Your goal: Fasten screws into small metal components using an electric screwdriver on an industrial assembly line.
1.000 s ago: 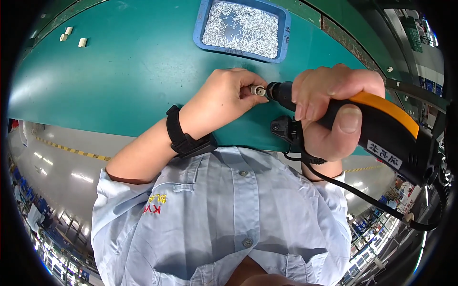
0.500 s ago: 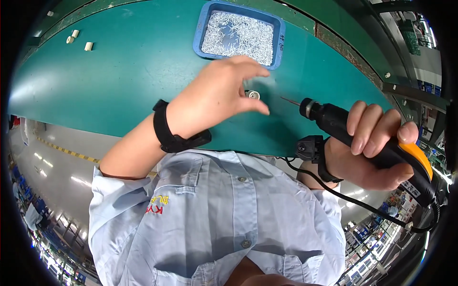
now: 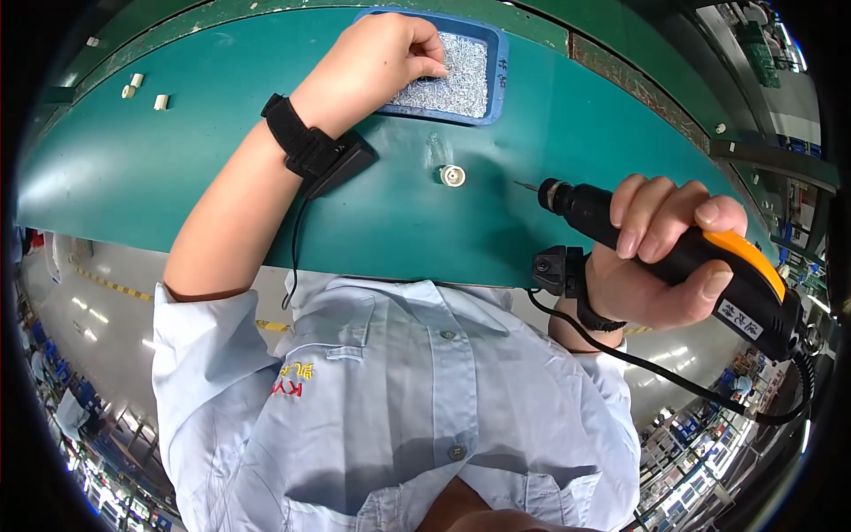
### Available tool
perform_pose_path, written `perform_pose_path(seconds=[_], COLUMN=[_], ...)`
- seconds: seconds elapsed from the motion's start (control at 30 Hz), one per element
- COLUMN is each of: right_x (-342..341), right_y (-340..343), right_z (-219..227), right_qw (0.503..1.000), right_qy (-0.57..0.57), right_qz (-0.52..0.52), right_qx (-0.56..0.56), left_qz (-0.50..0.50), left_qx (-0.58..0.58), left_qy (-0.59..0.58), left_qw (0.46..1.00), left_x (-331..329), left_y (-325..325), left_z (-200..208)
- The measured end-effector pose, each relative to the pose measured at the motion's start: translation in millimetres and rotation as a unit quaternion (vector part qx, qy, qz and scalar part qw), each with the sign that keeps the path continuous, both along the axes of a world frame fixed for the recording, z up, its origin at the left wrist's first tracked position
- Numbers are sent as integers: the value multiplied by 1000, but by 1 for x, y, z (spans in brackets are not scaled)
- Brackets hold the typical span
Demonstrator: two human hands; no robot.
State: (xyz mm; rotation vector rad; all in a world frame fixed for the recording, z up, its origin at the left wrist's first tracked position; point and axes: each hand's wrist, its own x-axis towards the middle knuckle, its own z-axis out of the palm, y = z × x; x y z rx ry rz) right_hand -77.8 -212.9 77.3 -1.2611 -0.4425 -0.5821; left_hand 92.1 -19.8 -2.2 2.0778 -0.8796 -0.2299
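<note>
My left hand (image 3: 383, 64) reaches over a blue tray (image 3: 498, 75) at the far side of the bench. Its thumb and forefinger are pinched together just above the heap of small silvery screws (image 3: 465, 82) in the tray; whatever lies between the fingertips is too small to make out. My right hand (image 3: 660, 232) is wrapped round a black and orange electric screwdriver (image 3: 587, 209), its thin bit pointing left. Left of the bit, a small off-white cylindrical piece (image 3: 452, 176) rests on the green bench top, with a round hole facing up.
Several similar off-white pieces (image 3: 161, 102) lie at the far left of the green bench (image 3: 239, 177). A black cable (image 3: 656, 374) hangs in a loop from the screwdriver past my right wrist. A raised green edge (image 3: 620, 73) runs along the back.
My left hand has moved away from the off-white piece up to the screw tray, and its fingers have closed into a pinch. The screwdriver has shifted slightly left in my right hand.
</note>
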Motion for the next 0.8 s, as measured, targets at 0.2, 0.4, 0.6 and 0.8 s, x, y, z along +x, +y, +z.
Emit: perform_pose_path(seconds=[0.2,0.4,0.6,0.8], right_x=[4,-3,-6,-6], right_y=[0,12,26,32], right_z=[4,26,26,22], right_qw=[999,997,990,991], right_qy=[-7,-1,9,2], right_qz=[34,82,140,135], right_qx=[-10,-5,13,17], left_qz=[40,18,-12,8], left_qx=[-76,-166,-127,-143], left_qy=[12,198,114,57], left_qw=[996,966,985,988], left_x=[-21,-83,-118,-124], left_y=[2,13,22,23], left_z=[19,23,18,20])
